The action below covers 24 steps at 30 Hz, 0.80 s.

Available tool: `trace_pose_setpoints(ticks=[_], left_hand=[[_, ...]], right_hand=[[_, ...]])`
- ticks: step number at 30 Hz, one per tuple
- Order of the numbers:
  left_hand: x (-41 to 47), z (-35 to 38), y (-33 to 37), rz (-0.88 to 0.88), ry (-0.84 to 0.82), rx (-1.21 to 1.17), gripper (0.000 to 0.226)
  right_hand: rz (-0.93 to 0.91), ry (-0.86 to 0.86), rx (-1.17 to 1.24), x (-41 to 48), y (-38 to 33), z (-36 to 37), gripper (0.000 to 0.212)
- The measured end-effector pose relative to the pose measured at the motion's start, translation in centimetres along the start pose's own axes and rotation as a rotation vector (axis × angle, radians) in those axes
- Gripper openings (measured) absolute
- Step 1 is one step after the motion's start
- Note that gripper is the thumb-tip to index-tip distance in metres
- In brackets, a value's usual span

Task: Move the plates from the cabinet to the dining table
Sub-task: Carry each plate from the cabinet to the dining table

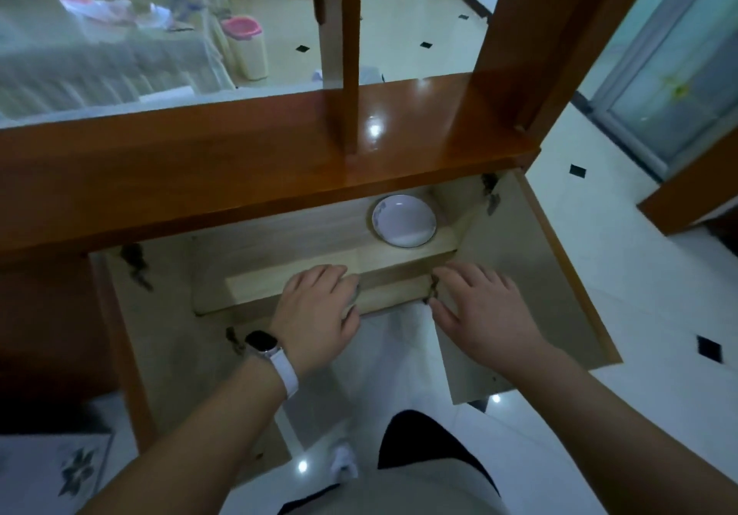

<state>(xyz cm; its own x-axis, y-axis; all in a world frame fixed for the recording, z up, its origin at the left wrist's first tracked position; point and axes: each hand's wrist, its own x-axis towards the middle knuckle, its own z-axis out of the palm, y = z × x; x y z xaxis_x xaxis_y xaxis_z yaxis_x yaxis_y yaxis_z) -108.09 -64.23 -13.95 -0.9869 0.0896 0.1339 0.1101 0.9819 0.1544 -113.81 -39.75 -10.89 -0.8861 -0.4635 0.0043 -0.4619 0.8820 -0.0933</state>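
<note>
A white plate [404, 220] with a dark rim and a faint blue flower lies on the upper shelf inside the low wooden cabinet [239, 179], towards its right end. Both cabinet doors stand open. My left hand [319, 306], a watch on its wrist, hovers palm down in front of the lower shelf edge, fingers slightly curled, holding nothing. My right hand [479, 306] hovers beside it at the same height, fingers spread, empty. Both hands are below and in front of the plate, apart from it.
The open left door [131, 354] and right door [551, 294] flank my arms. A wooden post [339, 55] rises from the cabinet top. Beyond lie a covered sofa [100, 43], a pink-lidded bin [245, 47] and a tiled floor [419, 27].
</note>
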Motion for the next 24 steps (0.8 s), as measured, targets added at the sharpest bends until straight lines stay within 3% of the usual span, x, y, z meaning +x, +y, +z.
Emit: trace_pose_setpoints(ticks=[6, 10, 18, 24], left_hand=[[3.1, 0.9, -0.4, 0.082, -0.079, 0.0, 0.039], [6.7, 2.8, -0.9, 0.12, -0.14, 0.018, 0.04], [14.2, 8.8, -0.8, 0.124, -0.282, 0.094, 0.046], [18.8, 14.7, -2.4, 0.11, -0.331, 0.064, 0.043]], right_hand=[[0.113, -0.015, 0.044, 0.8, 1.5, 0.6, 0.053], [0.198, 0.017, 0.107, 3.6, 4.4, 2.3, 0.041], [0.227, -0.06, 0.188, 10.9, 9.2, 9.0, 0.033], [0.297, -0.132, 0.343, 16.2, 11.6, 14.9, 0.04]])
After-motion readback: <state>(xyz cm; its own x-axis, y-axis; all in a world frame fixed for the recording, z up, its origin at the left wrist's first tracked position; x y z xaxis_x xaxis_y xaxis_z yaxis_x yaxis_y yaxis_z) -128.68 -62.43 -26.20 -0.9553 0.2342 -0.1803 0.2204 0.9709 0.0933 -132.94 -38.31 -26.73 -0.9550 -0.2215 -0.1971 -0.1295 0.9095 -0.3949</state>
